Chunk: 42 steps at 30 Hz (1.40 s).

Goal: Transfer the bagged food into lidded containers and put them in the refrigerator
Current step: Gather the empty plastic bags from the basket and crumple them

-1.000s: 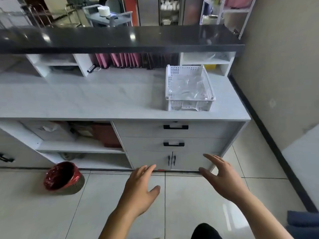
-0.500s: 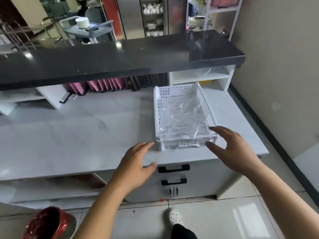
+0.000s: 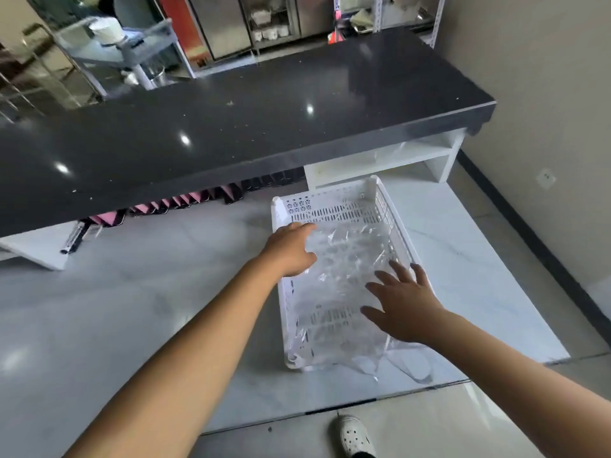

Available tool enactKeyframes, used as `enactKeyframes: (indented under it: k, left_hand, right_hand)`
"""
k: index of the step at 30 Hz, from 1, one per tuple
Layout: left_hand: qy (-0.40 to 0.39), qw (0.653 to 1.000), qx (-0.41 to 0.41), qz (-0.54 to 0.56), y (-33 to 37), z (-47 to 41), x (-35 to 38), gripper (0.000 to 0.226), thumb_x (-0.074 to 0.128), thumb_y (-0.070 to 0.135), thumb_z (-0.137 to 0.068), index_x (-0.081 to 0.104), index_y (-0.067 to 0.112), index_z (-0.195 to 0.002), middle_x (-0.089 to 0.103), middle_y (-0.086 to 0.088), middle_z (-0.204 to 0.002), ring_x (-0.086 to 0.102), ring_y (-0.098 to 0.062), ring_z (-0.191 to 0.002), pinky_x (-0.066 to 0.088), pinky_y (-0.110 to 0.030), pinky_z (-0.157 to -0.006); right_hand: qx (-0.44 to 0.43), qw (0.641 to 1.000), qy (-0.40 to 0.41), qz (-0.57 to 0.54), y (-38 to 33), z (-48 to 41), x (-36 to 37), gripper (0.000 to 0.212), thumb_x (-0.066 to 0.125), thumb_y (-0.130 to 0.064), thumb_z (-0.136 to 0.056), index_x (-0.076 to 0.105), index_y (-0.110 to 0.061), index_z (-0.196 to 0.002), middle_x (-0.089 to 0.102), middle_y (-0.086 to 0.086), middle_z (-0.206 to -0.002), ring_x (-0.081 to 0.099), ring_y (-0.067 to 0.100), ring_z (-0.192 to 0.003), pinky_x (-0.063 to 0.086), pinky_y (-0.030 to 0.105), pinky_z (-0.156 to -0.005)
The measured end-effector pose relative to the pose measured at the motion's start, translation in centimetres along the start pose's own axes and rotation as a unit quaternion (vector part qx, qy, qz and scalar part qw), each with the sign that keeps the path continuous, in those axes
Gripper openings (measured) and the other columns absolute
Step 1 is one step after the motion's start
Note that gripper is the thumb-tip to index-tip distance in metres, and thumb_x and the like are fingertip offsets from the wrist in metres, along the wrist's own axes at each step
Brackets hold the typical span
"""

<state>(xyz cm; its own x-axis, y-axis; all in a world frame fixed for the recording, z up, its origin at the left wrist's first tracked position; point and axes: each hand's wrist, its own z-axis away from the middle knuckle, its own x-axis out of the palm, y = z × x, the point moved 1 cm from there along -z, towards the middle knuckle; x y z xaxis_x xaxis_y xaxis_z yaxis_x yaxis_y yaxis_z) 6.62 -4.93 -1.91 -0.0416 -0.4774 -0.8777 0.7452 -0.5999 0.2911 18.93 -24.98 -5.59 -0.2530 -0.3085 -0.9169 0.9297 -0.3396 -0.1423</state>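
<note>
Two open hands, nothing held: left hand [image 3: 291, 251], right hand [image 3: 401, 305] over bags [image 3: 344, 259] in basket [image 3: 330, 206]. I expect limp, slippery film; pinch bunched plastic.

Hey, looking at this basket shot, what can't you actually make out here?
1. Head view: contents of the clear bags in the white basket; crumpled, glaring plastic hides any food.
2. Head view: grip of the left hand; blur and its own back hide the fingertips, so holding or just touching is unclear.
3. Head view: the pink items under the black counter; the overhang hides all but their lower ends.
</note>
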Motion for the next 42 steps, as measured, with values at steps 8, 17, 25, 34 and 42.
enactKeyframes:
  k: [8, 17, 25, 34, 42]
  left_hand:
    - [-0.006, 1.0, 0.016, 0.021, -0.8, -6.6, -1.3, 0.047, 0.054, 0.011, -0.088, 0.059, 0.028, -0.132, 0.063, -0.005, -0.13, 0.065, -0.022, -0.096, 0.053, -0.031, -0.081]
    - [0.042, 0.974, 0.109, 0.194, -7.5, 1.2, -5.9, 0.03, 0.069, 0.026, -0.09, 0.065, 0.033, -0.118, 0.064, 0.008, -0.109, 0.061, -0.01, -0.101, 0.046, -0.026, -0.079]
    - [-0.077, 0.703, 0.008, 0.707, -16.6, 9.9, -3.1, 0.091, 0.082, 0.059, -0.065, 0.043, 0.039, -0.144, 0.052, -0.003, -0.142, 0.062, -0.029, -0.121, 0.053, -0.05, -0.098]
    - [-0.021, 0.636, 0.014, 0.771, -25.0, 15.9, -1.1, 0.074, 0.079, 0.037, -0.08, 0.04, 0.045, -0.144, 0.059, -0.004, -0.14, 0.062, -0.034, -0.122, 0.045, -0.057, -0.105]
    - [0.1, 0.708, -0.11, 0.69, -29.8, 17.8, 5.5, 0.069, 0.068, -0.002, -0.087, 0.048, 0.04, -0.138, 0.065, -0.01, -0.125, 0.07, -0.028, -0.103, 0.055, -0.035, -0.068]
  right_hand:
    - [0.041, 0.995, 0.053, -0.068, -0.2, 0.8, 0.0, 0.058, 0.039, -0.055, -0.099, 0.047, -0.016, -0.141, 0.041, -0.004, -0.154, 0.018, 0.027, -0.151, 0.014, 0.044, -0.121]
    - [0.075, 0.93, 0.226, -0.279, -5.3, 2.7, -6.5, 0.043, 0.062, -0.04, -0.094, 0.062, -0.02, -0.132, 0.06, -0.004, -0.138, 0.051, 0.016, -0.131, 0.032, 0.021, -0.106]
    - [-0.059, 0.837, 0.224, -0.495, -17.5, 2.8, -13.5, 0.029, 0.066, -0.034, -0.093, 0.07, -0.028, -0.122, 0.071, -0.013, -0.12, 0.064, 0.003, -0.115, 0.05, 0.037, -0.104]
    - [-0.065, 0.768, 0.193, -0.607, -24.8, 0.1, -10.8, 0.036, 0.069, -0.028, -0.085, 0.072, -0.014, -0.118, 0.074, -0.002, -0.115, 0.067, 0.013, -0.113, 0.049, 0.045, -0.105]
    - [0.051, 0.906, 0.072, -0.413, -27.2, -2.4, 4.9, 0.045, 0.065, -0.033, -0.094, 0.058, -0.022, -0.137, 0.059, -0.008, -0.136, 0.054, 0.006, -0.12, 0.041, 0.022, -0.099]
